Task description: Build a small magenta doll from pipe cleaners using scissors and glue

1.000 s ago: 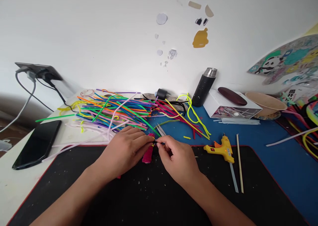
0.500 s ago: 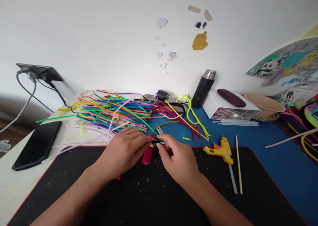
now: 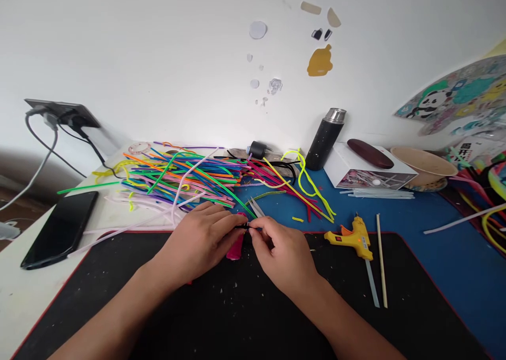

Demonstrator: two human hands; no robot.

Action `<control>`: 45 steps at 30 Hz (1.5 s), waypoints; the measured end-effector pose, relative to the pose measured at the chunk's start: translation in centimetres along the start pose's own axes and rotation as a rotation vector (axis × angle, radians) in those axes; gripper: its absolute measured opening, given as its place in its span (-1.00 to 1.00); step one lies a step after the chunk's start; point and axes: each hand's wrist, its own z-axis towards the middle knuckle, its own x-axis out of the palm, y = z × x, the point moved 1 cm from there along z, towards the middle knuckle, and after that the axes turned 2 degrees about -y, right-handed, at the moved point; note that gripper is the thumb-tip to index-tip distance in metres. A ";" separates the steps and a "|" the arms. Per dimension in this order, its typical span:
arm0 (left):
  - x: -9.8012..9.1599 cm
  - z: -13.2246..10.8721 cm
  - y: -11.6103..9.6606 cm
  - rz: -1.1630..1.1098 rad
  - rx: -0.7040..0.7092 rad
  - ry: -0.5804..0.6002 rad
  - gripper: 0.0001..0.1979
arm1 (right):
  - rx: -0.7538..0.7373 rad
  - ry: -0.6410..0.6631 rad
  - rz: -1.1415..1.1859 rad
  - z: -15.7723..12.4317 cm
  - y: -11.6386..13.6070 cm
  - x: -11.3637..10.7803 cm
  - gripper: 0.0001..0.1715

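My left hand [image 3: 201,236] and my right hand [image 3: 282,249] meet over the back of the black mat [image 3: 237,318]. Pinched between the fingertips of both is a short black piece [image 3: 243,226], which looks like a bit of pipe cleaner; the fingers hide most of it. Just below it a pink fuzzy object [image 3: 234,249] rests on the mat, partly covered by my left fingers. The blades of a pair of scissors [image 3: 256,207] poke out behind my right hand, their handles hidden.
Many coloured pipe cleaners [image 3: 190,175] lie heaped behind my hands. To the right are a yellow glue gun [image 3: 356,239], a wooden stick [image 3: 381,260], a black flask [image 3: 326,138] and a white box [image 3: 343,165]. A phone [image 3: 59,231] lies at left.
My fingertips have drawn closer together around the black piece, so less of it shows. The view has shifted slightly; everything else stays in place.
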 end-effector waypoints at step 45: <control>-0.7 -0.4 1.8 0.122 -0.246 -0.047 -0.80 | -0.083 0.239 -0.110 -0.3 0.3 0.1 -0.68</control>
